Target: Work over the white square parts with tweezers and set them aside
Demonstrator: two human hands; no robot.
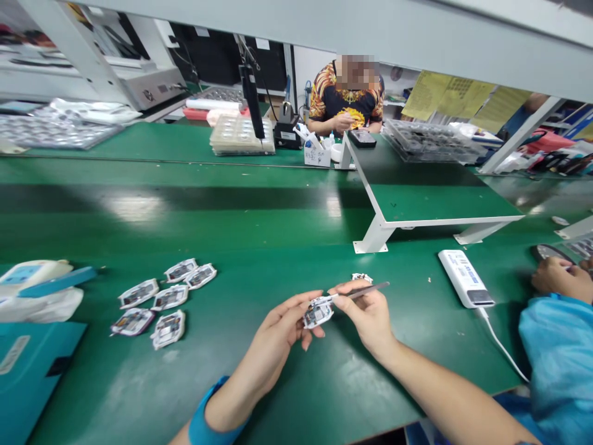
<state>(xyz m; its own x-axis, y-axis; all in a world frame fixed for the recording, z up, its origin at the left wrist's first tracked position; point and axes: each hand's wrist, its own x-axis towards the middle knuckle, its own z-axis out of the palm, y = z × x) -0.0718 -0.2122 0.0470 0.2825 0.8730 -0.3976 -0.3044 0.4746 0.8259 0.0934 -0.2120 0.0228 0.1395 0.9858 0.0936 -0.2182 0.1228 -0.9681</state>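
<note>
Near the front middle of the bench, my left hand (282,324) is closed on a small circuit board in a white frame (317,313), gripping its left side. My right hand (368,312) pinches slim grey metal tweezers (370,289), with their left end at the upper right edge of the frame. Fingers partly cover that contact. Just behind my right hand lies another small white-framed piece (361,277), partly hidden. Several similar framed circuit boards (170,298) lie loosely grouped on the green bench to the left.
A white raised stand (377,238) is beyond my hands. Right of them lies a white power strip (466,278) with a cable. A co-worker's hands (563,278) are at far right; another person (347,99) sits opposite. A teal folder (37,371) lies front left. An electric screwdriver (251,102) hangs at the back.
</note>
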